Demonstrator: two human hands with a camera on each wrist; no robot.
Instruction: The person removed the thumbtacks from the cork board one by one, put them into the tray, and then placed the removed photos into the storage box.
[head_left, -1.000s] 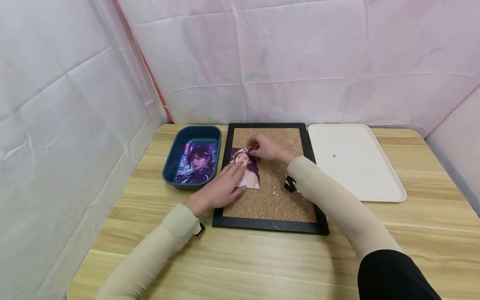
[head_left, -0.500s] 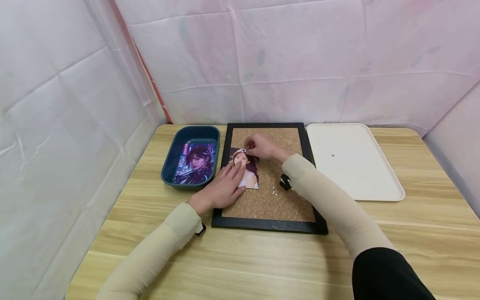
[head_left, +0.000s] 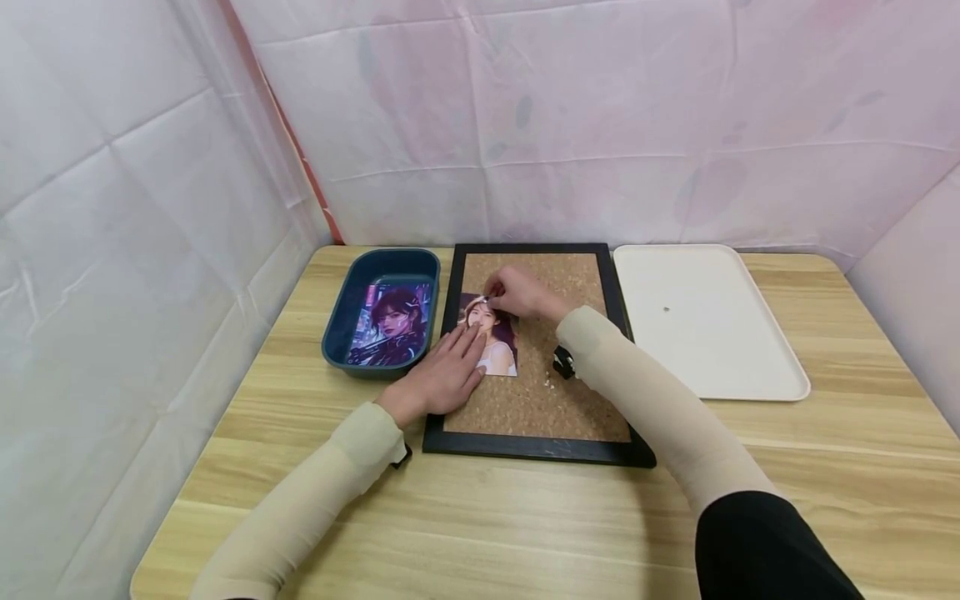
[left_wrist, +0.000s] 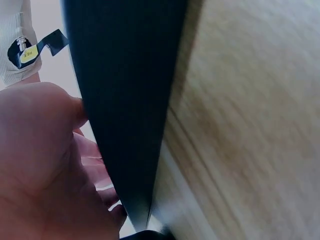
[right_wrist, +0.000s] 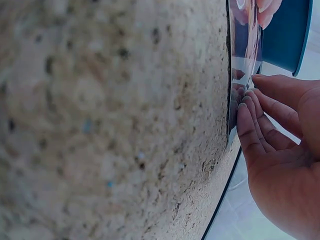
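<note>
Pale wood-grain table (head_left: pixel 525 517) carrying black-framed cork board (head_left: pixel 555 400), grainy and speckled. Glossy photo (head_left: pixel 497 346) lying on cork, upper left. Left hand (head_left: pixel 442 379) pressing flat, fingers straight. Right hand (head_left: pixel 521 293) pinching photo's top edge; pinched object hidden, too small.

The left hand (head_left: pixel 442 377) covers the lower left corner of the photo (head_left: pixel 495 343), and the right hand (head_left: pixel 521 293) hides its top edge; whatever the right fingers (right_wrist: pixel 250 127) pinch there is too small to make out. On the white tray (head_left: pixel 705 321) lies a speck too small to identify. The left wrist view is mostly a blurred black frame (left_wrist: pixel 125 100), and its edge cuts off the hand. The right wrist view shows the cork board (right_wrist: pixel 110 120) blurred.
</note>
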